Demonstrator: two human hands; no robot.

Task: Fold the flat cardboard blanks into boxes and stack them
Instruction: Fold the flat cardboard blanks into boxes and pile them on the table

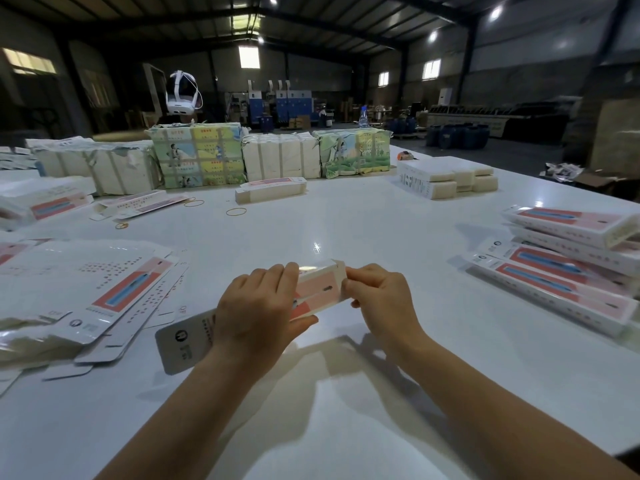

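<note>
Both your forearms come in bare from 6 o'clock, with no sleeve reaching the wrists. Your left hand (258, 308) and right hand (379, 299) wear no gloves, rings or watch; fingernails are short.

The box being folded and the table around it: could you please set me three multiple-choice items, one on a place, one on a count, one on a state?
1. Where does the stack of finished boxes lie?
A. right of the hands
B. left of the hands
C. on the floor

2. How many yellow rubber bands lie on the table?
A. one
B. three
C. six

3. The box in hand is:
A. lying untouched
B. held by both hands
C. torn in half

Key: 1 A, the stack sits at the right edge. 2 B, three loops show. 3 B, left hand and right hand both grip it.
</note>
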